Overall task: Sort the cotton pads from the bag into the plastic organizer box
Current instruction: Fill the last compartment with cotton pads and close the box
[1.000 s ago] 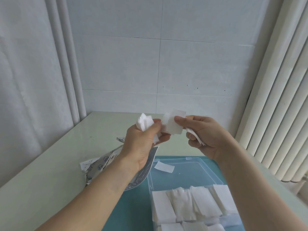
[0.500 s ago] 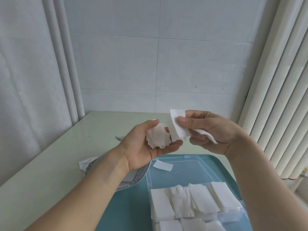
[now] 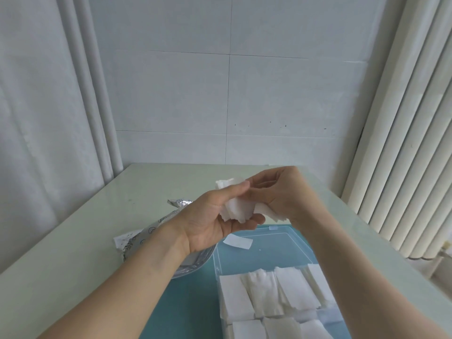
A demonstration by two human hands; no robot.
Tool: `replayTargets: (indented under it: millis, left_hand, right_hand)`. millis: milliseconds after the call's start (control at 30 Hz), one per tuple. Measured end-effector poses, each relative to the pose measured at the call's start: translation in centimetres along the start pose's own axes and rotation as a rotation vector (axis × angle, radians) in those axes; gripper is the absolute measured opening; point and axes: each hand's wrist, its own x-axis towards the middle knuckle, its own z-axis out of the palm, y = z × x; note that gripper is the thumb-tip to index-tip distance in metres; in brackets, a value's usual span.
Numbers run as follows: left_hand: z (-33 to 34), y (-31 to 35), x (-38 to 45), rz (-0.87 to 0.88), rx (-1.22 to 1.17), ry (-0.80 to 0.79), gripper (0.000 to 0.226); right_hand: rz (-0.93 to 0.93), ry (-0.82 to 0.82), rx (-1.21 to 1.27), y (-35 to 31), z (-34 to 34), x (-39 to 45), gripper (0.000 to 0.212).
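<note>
Above the table my left hand (image 3: 210, 221) holds a loose bunch of white cotton pads (image 3: 236, 211) in its curled fingers. My right hand (image 3: 281, 192) meets it from the right, its fingers pinching pads in the same bunch, with a pad end (image 3: 274, 214) sticking out below it. The clear plastic organizer box (image 3: 325, 316) lies below, with several pads standing in rows in its near compartments. Its open lid (image 3: 264, 250) lies flat behind, with one loose pad (image 3: 238, 241) on it. The silvery printed bag (image 3: 137, 237) lies left of the lid, partly hidden by my left forearm.
The box sits on a teal tray (image 3: 190, 307) on a pale green table (image 3: 73, 241). Tiled wall stands behind, a curtain at the left and a white ribbed radiator (image 3: 403, 143) along the right.
My right hand, which held a single pad upright apart from the left, has moved left and down into the bunch in my left hand. The hands now touch.
</note>
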Motion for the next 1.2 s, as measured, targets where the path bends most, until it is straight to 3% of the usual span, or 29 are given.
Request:
replayTargets:
  millis: [133,200,300,433,500,567,767,833,900,967,1067,1200]
  left_hand:
    - [-0.3,-0.5,0.2,-0.012,0.050,0.132,0.020]
    - [-0.7,-0.5,0.4,-0.006,0.035,0.184,0.024]
    - [-1.0,-0.2,0.4,-0.073,-0.010,0.194,0.024]
    - [-0.4,-0.1,-0.2,-0.225,-0.082,0.006,0.052]
    - [-0.2,-0.3,-0.3,-0.228,-0.079,-0.134,0.070]
    - [-0.1,-0.4,-0.3,-0.188,-0.062,-0.204,0.071]
    - [-0.5,-0.9,-0.1,-0.146,-0.055,-0.121,0.016]
    - [-0.7,-0.7,0.1,-0.146,-0.084,-0.059,0.010]
    - [-0.8,-0.4,0.1,-0.148,-0.123,-0.006,0.011]
    - [-0.7,-0.2,0.1,-0.157,-0.177,0.011,0.012]
    - [-0.3,-0.2,0.1,-0.177,-0.236,0.027,0.015]
    - [-0.2,-0.5,0.4,-0.148,-0.277,0.091,0.010]
  right_hand:
    - [-0.016,0.103,-0.161,0.6,0.5,0.4,0.027]
    - [0.004,0.132,-0.094,0.6,0.2,0.6,0.032]
    - [0.017,0.189,0.026,0.4,-0.7,1.0,0.024]
    - [-0.084,0.204,-0.007,-0.2,0.1,1.0,0.025]
    - [-0.149,0.195,-0.063,-0.4,1.0,0.8,0.017]
    - [-0.175,0.173,-0.076,-0.4,1.7,0.3,0.014]
    - [-0.127,0.006,0.101,-0.6,0.9,0.0,0.038]
    - [-0.125,-0.042,0.128,-0.4,-0.3,0.5,0.029]
    - [-0.168,-0.118,0.009,0.0,-1.7,0.8,0.012]
    - [-0.235,-0.203,-0.112,0.1,-2.2,0.7,0.011]
    - [-0.289,-0.278,-0.207,0.0,-1.7,0.5,0.029]
    - [-0.246,-0.470,-0.217,-0.2,-1.7,0.1,0.072]
